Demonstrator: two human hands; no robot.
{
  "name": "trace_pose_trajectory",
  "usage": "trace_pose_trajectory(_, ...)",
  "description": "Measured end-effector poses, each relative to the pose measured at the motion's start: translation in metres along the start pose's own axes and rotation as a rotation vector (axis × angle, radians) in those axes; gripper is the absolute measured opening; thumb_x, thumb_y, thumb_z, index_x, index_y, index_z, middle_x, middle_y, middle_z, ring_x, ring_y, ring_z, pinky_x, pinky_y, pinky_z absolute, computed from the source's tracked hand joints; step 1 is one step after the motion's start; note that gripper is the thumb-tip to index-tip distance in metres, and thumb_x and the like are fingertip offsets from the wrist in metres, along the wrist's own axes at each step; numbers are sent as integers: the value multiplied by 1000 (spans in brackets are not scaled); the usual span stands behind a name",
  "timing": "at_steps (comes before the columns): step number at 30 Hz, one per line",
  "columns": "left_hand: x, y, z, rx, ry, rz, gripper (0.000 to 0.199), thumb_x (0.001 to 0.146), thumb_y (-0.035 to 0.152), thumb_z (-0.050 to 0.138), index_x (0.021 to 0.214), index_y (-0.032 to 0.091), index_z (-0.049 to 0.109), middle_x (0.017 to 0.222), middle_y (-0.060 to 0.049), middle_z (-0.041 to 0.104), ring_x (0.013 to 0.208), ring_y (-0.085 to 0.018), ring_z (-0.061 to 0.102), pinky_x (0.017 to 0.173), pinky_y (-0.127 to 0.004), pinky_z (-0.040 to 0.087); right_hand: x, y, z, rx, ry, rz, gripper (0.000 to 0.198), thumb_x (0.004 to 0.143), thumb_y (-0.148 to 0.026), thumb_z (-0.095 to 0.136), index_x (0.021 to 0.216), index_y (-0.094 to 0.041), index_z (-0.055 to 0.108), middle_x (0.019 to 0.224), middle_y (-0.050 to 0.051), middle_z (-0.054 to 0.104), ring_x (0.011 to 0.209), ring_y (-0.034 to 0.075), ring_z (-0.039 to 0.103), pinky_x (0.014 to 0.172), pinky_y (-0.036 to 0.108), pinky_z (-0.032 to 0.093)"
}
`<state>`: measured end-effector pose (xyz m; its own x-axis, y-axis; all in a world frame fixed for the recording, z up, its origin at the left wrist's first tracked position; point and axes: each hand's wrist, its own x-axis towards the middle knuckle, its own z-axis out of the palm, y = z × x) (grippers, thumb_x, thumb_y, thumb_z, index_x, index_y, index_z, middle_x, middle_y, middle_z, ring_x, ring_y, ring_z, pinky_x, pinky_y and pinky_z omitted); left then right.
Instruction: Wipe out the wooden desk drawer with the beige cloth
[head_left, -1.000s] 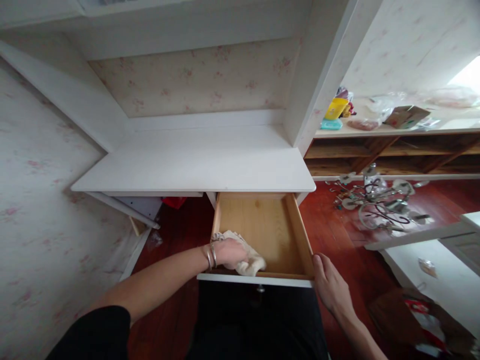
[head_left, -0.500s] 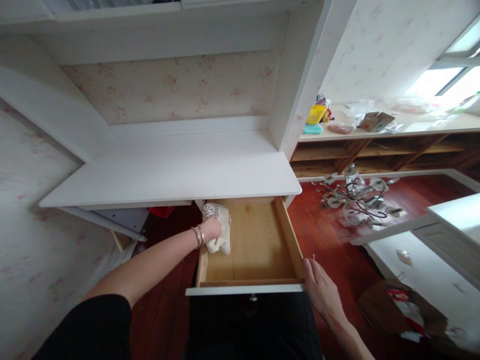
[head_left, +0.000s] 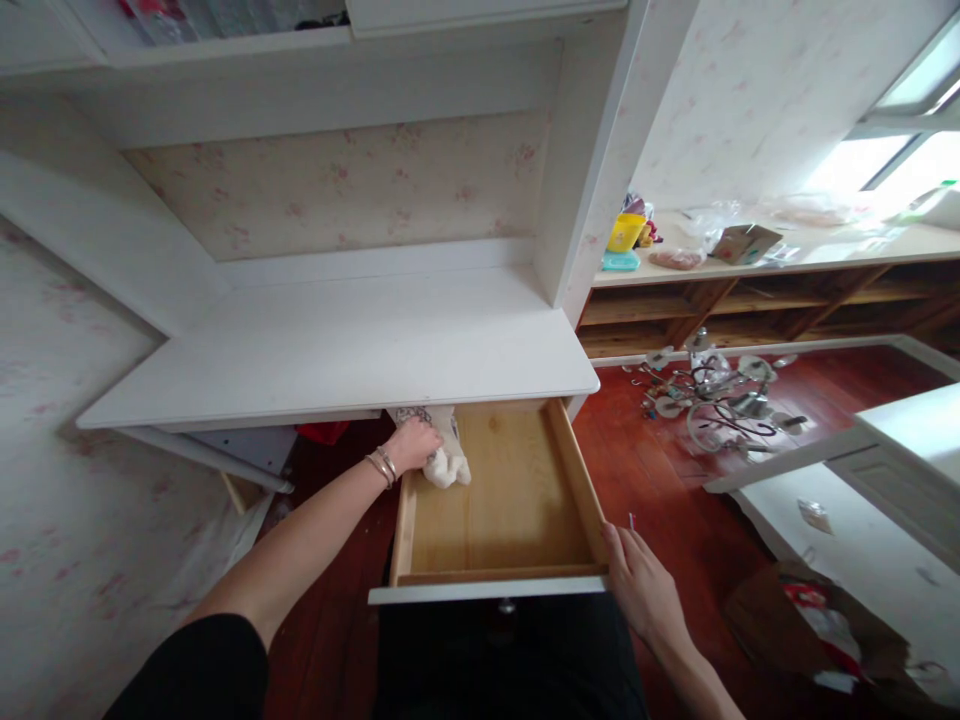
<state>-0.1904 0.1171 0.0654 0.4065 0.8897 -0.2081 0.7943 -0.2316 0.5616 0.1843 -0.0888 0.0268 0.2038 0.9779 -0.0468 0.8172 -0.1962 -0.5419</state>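
White desk against floral wallpaper; wooden drawer pulled out beneath it. We note the left hand in a closed grip on a pale cloth (back-left corner of drawer). Right hand rests, fingers loose, on the drawer's front-right corner.

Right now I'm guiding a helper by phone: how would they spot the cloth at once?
Find the white desk against the floral wall; one wooden drawer is pulled out under its right end. The cloth sits in the drawer's back left corner, bunched under the left hand. It is the only soft, cream thing on the bare wood.
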Motion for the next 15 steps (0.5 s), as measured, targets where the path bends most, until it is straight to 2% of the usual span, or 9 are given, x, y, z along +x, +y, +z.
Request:
trace_pose_trajectory(4,-24,26,16,-212,137,-102,36,64,7,62,95,23,69,112,-11,66,115,-28,54,108,-41,28,1,-1,-1,7,-37,28,50,93,-49,26,107,-22,67,113,7,68,112,24,59,95,37,49)
trace_pose_trajectory(6,-31,37,27,-388,229,-213,41,66,10,63,104,25,67,114,-9,66,114,-28,55,104,-39,34,1,-2,-1,9,-43,36,51,93,-49,26,108,-22,67,113,7,68,112,24,60,95,37,49)
trace_pose_trajectory(10,-36,47,47,-738,334,-446,21,70,19,63,90,18,66,87,-8,70,91,-24,65,82,-34,50,1,-1,-1,4,-9,4,48,93,-48,29,106,-23,68,113,7,68,115,24,58,95,37,49)
trace_pose_trajectory(13,-35,50,58,-978,416,-611,13,72,22,60,83,14,62,75,-8,67,71,-20,65,64,-31,52,1,2,1,-9,-27,-21,47,92,-45,29,108,-23,67,115,7,68,115,25,58,96,37,49)
trace_pose_trajectory(15,-31,54,61,-1087,500,-683,14,73,19,60,86,14,60,77,-8,66,67,-18,65,60,-29,52,1,4,3,-32,-46,-41,48,93,-44,27,110,-23,66,118,7,67,117,25,57,98,39,48)
